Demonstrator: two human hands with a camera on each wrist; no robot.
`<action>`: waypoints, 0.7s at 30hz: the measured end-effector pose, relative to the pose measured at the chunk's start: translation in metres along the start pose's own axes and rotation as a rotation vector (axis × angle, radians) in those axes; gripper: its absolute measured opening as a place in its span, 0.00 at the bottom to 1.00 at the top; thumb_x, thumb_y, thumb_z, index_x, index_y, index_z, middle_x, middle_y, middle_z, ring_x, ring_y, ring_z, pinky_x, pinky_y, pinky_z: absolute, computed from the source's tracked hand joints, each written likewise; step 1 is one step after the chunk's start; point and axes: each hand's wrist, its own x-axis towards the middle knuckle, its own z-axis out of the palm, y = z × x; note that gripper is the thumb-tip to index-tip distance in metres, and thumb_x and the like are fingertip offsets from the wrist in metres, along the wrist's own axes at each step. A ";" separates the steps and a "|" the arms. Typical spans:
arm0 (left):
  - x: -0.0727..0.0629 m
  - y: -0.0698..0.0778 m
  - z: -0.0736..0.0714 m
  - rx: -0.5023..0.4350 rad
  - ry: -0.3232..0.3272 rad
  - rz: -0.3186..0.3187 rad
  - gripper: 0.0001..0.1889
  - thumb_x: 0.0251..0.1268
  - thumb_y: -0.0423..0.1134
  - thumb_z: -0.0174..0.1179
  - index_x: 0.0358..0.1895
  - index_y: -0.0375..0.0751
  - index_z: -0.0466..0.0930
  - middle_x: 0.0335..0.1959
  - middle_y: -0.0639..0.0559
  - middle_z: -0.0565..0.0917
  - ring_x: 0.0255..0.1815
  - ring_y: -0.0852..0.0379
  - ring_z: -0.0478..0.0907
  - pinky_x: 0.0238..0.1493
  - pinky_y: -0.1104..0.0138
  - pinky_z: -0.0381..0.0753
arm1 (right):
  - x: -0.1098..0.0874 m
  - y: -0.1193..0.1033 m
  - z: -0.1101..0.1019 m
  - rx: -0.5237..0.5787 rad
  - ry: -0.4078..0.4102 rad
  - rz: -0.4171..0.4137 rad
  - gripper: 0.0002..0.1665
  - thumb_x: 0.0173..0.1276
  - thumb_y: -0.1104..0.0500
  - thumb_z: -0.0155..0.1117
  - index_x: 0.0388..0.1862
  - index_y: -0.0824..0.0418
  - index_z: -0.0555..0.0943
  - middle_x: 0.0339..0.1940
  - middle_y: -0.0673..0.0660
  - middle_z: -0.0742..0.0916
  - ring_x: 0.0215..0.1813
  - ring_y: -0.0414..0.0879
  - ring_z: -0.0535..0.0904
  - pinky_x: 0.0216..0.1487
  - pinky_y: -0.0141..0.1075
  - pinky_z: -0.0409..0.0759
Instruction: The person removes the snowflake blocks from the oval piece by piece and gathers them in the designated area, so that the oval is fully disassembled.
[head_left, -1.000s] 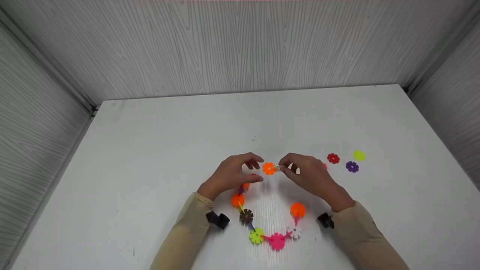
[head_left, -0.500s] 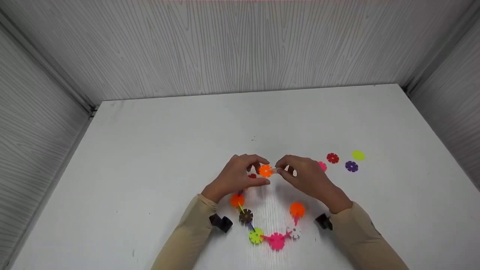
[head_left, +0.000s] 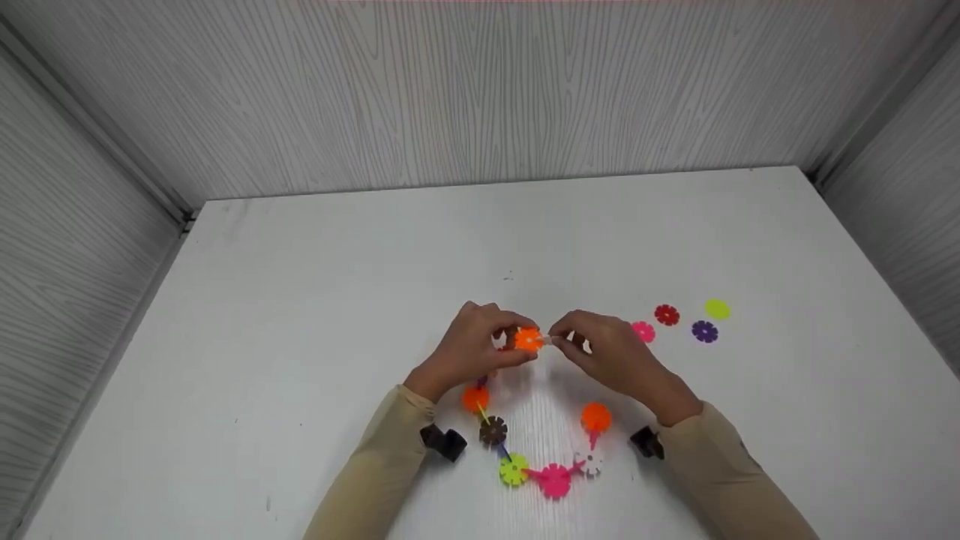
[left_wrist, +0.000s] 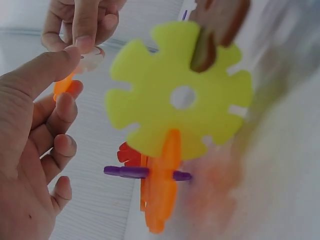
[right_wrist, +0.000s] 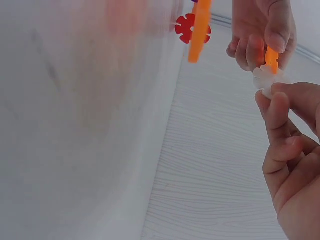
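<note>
Your left grip (head_left: 478, 339) is pinching the orange disc (head_left: 528, 340), which is touching the white disc (right_wrist: 263, 79) pinched in your right grip (head_left: 611, 346). Both are probably handling light and stiff; favour their rims.

The white tabletop (head_left: 322, 292) bears small dark marks and a soft light reflection near its front centre. Its far edge runs along a grey wood-grain back panel (head_left: 480, 90). Similarly grained panels flank it: left side panel (head_left: 67, 255), right side panel (head_left: 892, 180).
</note>
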 end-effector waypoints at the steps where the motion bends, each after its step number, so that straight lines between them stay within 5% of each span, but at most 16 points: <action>1: 0.000 0.000 0.000 0.023 0.019 0.008 0.14 0.56 0.47 0.69 0.44 0.47 0.86 0.23 0.54 0.82 0.30 0.52 0.74 0.40 0.64 0.60 | 0.000 0.000 0.000 -0.002 0.012 -0.012 0.10 0.59 0.66 0.70 0.40 0.62 0.80 0.34 0.54 0.87 0.28 0.42 0.79 0.32 0.34 0.82; 7: 0.002 0.001 0.004 0.176 0.139 0.087 0.14 0.56 0.49 0.69 0.44 0.49 0.87 0.17 0.55 0.78 0.26 0.57 0.71 0.41 0.61 0.62 | 0.002 0.001 -0.002 -0.011 0.064 -0.045 0.12 0.58 0.68 0.70 0.40 0.63 0.79 0.33 0.55 0.85 0.27 0.42 0.79 0.31 0.31 0.81; 13: 0.003 0.002 0.002 0.220 0.148 0.146 0.13 0.56 0.47 0.69 0.43 0.49 0.87 0.16 0.55 0.77 0.25 0.57 0.73 0.35 0.66 0.57 | 0.002 -0.001 -0.005 -0.009 0.015 -0.044 0.12 0.59 0.67 0.69 0.41 0.64 0.78 0.34 0.57 0.85 0.29 0.43 0.79 0.33 0.31 0.82; 21: 0.008 0.003 0.005 0.299 0.227 0.120 0.12 0.55 0.49 0.69 0.42 0.52 0.88 0.15 0.56 0.78 0.22 0.58 0.71 0.32 0.68 0.58 | 0.006 0.004 -0.003 -0.113 0.129 -0.111 0.13 0.56 0.67 0.72 0.39 0.64 0.79 0.32 0.56 0.85 0.26 0.44 0.80 0.30 0.33 0.82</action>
